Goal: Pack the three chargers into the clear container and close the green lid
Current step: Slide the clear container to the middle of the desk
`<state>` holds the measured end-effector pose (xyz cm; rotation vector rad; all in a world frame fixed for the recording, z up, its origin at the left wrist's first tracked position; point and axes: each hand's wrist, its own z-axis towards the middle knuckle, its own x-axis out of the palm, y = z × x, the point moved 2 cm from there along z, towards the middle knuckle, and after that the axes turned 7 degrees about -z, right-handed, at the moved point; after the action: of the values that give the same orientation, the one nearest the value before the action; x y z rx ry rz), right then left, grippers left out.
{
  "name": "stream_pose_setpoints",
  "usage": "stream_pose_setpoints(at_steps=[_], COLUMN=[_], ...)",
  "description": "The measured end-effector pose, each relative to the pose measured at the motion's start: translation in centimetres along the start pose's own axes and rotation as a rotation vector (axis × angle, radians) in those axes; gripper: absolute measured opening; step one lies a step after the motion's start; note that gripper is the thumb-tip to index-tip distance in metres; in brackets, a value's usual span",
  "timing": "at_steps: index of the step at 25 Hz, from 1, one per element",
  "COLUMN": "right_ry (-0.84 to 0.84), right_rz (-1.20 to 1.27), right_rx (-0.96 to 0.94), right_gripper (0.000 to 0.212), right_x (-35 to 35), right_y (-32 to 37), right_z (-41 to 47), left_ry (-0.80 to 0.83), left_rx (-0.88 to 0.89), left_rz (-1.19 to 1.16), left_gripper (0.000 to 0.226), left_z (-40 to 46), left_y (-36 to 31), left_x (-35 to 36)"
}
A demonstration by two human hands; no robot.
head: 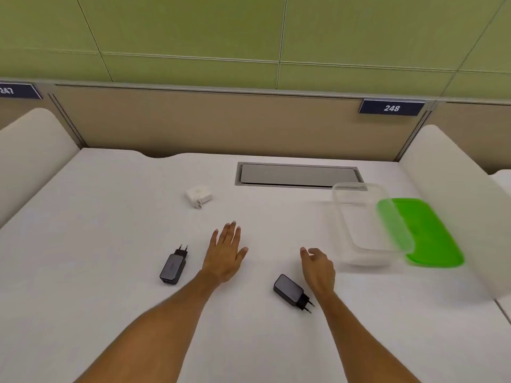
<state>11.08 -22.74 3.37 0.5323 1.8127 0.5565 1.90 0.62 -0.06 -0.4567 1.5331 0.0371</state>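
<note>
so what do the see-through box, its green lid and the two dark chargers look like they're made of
Clear rectangular container: probably thin plastic, glossy, since the table shows through its walls. Flat green lid: likely plastic, bright and slightly shiny. The two dark grey plug chargers: seemingly hard moulded plastic, matte with a faint sheen.

Three chargers lie on the table (110,217): two dark ones and one white. One dark charger (173,268) sits just left of the left hand (225,254), the other dark charger (293,293) just left of the right hand's (318,268) wrist, and the white charger (198,195) lies beyond the left hand. There is one clear container (362,225) and one green lid (425,233), both to the right of the right hand. Two hands are in view, both empty.
</note>
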Motion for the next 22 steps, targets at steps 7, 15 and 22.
stream_pose_setpoints(at_steps=[7,15,22], right_ry=[-0.048,-0.321,-0.348], right_rz=[0.735,1.103,1.087], right_rx=[0.348,0.657,0.672], right_gripper=[0.033,0.078,0.046], right_x=[-1.3,-4.2,-6.1], right_y=[-2.4,-2.3,-1.7], right_z=[1.8,2.4,4.0], left_ry=[0.068,-0.003,-0.031], left_rx=[-0.05,-0.051,-0.045], left_rz=[-0.02,-0.077,-0.122], left_gripper=[0.062,0.058,0.057], left_z=[-1.1,-1.3,-1.5], left_y=[0.9,1.3,1.3], left_x=[3.3,3.5,3.3])
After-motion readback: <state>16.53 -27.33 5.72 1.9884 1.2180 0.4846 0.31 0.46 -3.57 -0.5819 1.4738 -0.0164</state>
